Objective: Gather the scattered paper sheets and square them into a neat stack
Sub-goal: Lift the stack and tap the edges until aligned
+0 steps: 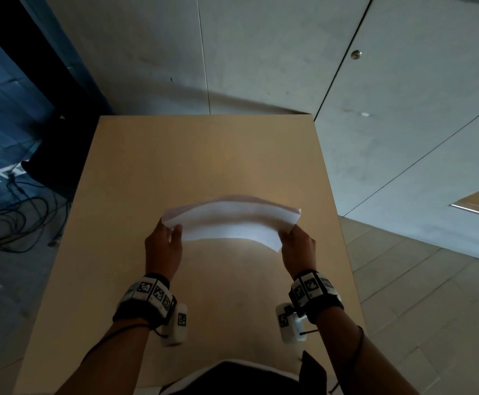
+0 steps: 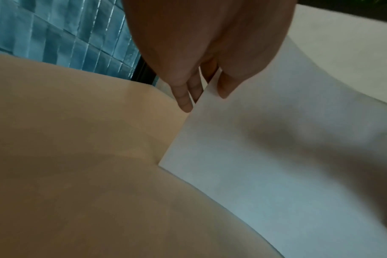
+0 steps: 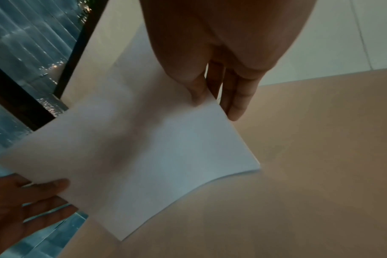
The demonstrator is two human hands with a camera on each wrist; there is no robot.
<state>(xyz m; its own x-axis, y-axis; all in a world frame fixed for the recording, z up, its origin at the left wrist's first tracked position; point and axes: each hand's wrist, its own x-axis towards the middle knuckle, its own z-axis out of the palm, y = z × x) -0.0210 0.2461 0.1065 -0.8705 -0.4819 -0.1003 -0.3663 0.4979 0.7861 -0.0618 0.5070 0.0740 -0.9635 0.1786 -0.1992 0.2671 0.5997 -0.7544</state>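
Observation:
A gathered bunch of white paper sheets (image 1: 229, 220) hangs lifted above the light wooden table (image 1: 204, 155), bowed upward in the middle. My left hand (image 1: 165, 240) pinches its left edge, thumb on the near face and fingers behind. My right hand (image 1: 296, 242) pinches the right edge the same way. In the left wrist view the thumb (image 2: 225, 87) lies on the paper sheets (image 2: 276, 157) with the fingers (image 2: 185, 99) behind the edge. In the right wrist view the paper sheets (image 3: 144, 157) are held between thumb and fingers (image 3: 234, 108), with the left hand (image 3: 29, 200) at the far end.
The table's far edge (image 1: 204, 116) meets a grey concrete wall. Dark cables (image 1: 13, 220) lie on the blue floor at the left. Tiled floor (image 1: 432, 280) runs along the right side. The table's left and right edges lie close to my arms.

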